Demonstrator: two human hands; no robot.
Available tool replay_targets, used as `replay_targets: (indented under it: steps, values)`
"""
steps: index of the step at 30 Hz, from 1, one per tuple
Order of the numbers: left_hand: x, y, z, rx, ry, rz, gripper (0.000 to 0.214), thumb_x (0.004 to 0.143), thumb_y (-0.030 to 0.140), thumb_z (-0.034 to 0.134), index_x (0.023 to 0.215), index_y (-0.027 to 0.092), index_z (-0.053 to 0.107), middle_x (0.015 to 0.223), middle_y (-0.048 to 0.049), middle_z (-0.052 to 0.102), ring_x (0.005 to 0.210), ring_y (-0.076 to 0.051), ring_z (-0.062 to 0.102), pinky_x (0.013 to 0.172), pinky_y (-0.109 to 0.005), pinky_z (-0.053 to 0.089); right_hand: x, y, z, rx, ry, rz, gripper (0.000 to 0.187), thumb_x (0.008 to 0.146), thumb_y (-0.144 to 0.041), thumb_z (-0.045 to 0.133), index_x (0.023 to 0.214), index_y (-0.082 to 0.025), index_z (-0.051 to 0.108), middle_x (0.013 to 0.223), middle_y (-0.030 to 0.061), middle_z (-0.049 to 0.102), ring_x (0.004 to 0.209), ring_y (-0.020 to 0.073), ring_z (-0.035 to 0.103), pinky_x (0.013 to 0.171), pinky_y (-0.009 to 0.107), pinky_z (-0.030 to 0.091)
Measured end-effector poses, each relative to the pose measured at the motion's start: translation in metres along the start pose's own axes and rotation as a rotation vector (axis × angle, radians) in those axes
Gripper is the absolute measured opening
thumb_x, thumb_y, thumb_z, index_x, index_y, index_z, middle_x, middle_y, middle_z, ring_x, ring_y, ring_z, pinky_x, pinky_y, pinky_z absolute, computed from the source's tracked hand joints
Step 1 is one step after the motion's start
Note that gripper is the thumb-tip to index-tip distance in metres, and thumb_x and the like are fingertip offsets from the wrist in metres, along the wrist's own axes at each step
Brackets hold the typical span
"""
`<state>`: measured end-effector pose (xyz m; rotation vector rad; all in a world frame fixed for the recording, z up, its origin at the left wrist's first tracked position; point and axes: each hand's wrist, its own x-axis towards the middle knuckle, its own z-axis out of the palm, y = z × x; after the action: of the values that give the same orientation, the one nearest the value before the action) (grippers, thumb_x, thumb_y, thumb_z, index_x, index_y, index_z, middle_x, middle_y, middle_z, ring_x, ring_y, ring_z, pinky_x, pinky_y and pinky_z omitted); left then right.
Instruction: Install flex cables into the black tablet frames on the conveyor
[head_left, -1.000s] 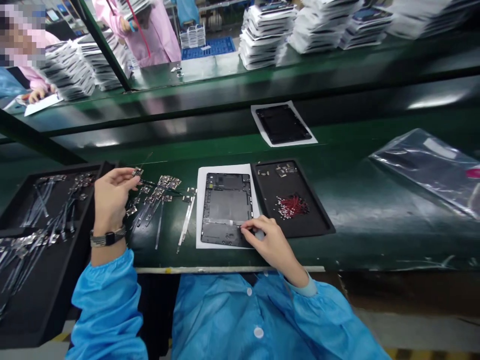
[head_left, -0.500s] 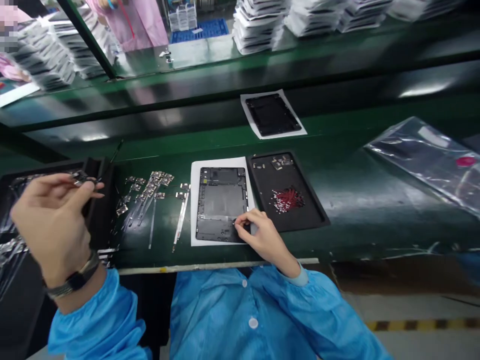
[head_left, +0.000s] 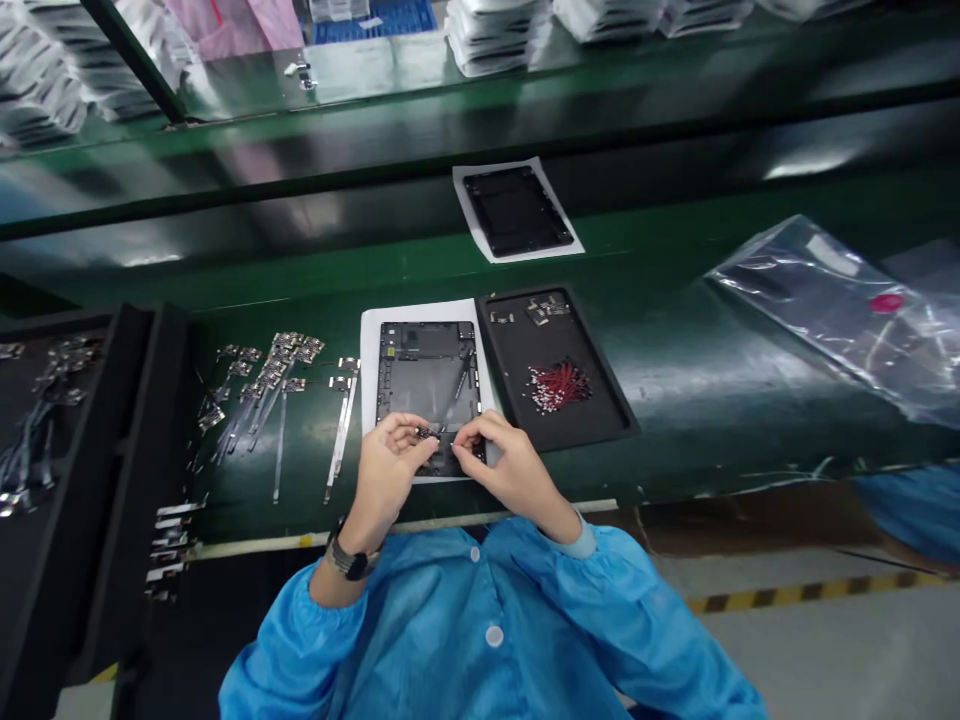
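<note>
A black tablet housing (head_left: 420, 382) lies on a white sheet (head_left: 370, 350) in front of me. Over its lower part, my left hand (head_left: 390, 462) pinches a small circuit board (head_left: 426, 433). From that board a narrow dark strip (head_left: 456, 392) slants up across the housing; whether it is a flex cable or a tool I cannot tell. Close by on the right, my right hand (head_left: 508, 462) has thumb and forefinger pressed together at the housing's lower right, around something tiny and whitish. The fingers partly hide the housing's lower edge.
Right of the housing, a black tray (head_left: 525, 425) holds red wire pieces (head_left: 559, 387) and small boards (head_left: 547, 310). Boards with ribbon cables (head_left: 281, 365) lie to the left, near a black foam bin (head_left: 146, 400). Behind are another black housing (head_left: 517, 212) and a plastic bag (head_left: 832, 300).
My left hand has come from the far left, above the bin, to the housing, bringing the small circuit board. My right hand stays at the housing's lower right. The view has shifted slightly.
</note>
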<state>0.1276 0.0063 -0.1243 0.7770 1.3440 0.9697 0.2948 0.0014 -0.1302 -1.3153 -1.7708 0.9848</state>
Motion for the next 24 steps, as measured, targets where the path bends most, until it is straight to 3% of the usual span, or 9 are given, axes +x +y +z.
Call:
replay_targets:
  steps: [9,16,24]
  values:
    - [0.003,-0.006,0.001,-0.033,0.012,0.044,0.027,0.063,0.022,0.078,0.084,0.015,0.062,0.077,-0.0027,0.068,0.070,-0.013,0.063,0.066,-0.023,0.049,0.002,0.011,0.004,-0.227,0.063,-0.249,0.013,0.089,-0.013,0.053,0.081,-0.020,0.061,0.066,0.0015,0.057,0.066,0.0175,0.053,0.066,0.032,0.043]
    - [0.003,-0.003,0.002,-0.039,-0.086,0.014,0.023,0.063,0.021,0.078,0.079,0.014,0.064,0.078,-0.0042,0.071,0.068,-0.012,0.064,0.065,-0.022,0.051,0.003,0.006,-0.002,0.081,-0.042,-0.035,0.010,0.086,-0.016,0.059,0.079,-0.020,0.064,0.069,0.0012,0.060,0.071,0.0173,0.058,0.069,0.031,0.045]
    - [0.003,-0.006,0.002,-0.037,-0.108,0.004,0.023,0.062,0.021,0.079,0.077,0.013,0.065,0.071,-0.0013,0.069,0.058,-0.011,0.062,0.058,-0.023,0.052,0.005,0.007,-0.010,0.148,-0.142,0.091,0.009,0.085,-0.021,0.061,0.078,-0.019,0.066,0.070,0.0015,0.062,0.074,0.0181,0.059,0.073,0.032,0.044]
